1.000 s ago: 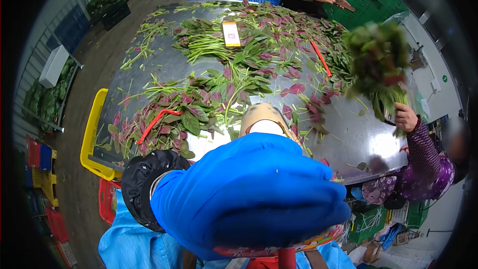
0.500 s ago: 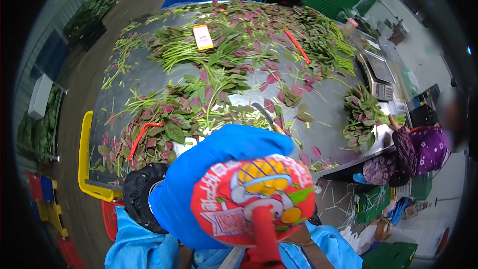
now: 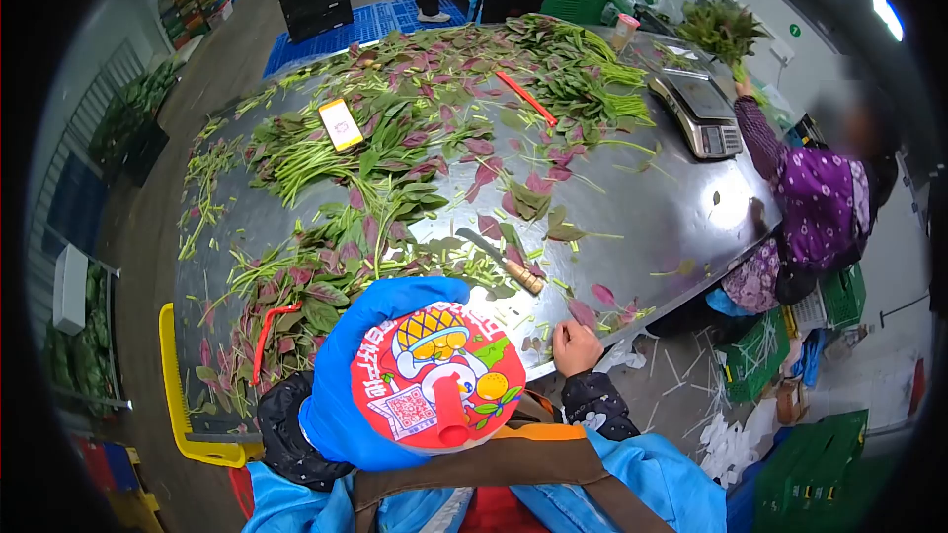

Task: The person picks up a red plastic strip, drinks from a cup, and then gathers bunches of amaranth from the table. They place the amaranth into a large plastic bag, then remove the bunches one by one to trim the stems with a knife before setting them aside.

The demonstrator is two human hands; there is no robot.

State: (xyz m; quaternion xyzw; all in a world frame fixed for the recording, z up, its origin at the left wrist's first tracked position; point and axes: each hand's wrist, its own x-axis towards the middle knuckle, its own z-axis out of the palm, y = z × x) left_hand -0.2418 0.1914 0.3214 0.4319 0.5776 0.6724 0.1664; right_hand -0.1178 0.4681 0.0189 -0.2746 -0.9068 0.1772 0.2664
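My left hand [image 3: 341, 375], in a blue glove, grips a drink cup [image 3: 425, 360] with a printed red lid and a thick red straw [image 3: 451, 410]. I hold this cup close to my body, over the table's near edge. My right hand [image 3: 578, 347] is bare, its fingers curled in at the metal edge, with nothing visible in them. Just beyond lies a knife [image 3: 502, 263] with a wooden handle and curved dark blade. Cut stems and red-green leafy vegetables [image 3: 316, 281] spread around it.
A phone [image 3: 342, 125] and a red strip [image 3: 526, 99] lie among greens on the metal table [image 3: 632, 227]. A scale [image 3: 698, 114] stands at right, where a co-worker [image 3: 820, 197] holds a bunch of greens [image 3: 721, 32]. A yellow crate [image 3: 178, 395] sits at left.
The cup has moved left and away from my face. My right hand, mostly hidden before, now shows at the table edge. The co-worker's bunch has risen from the table to behind the scale.
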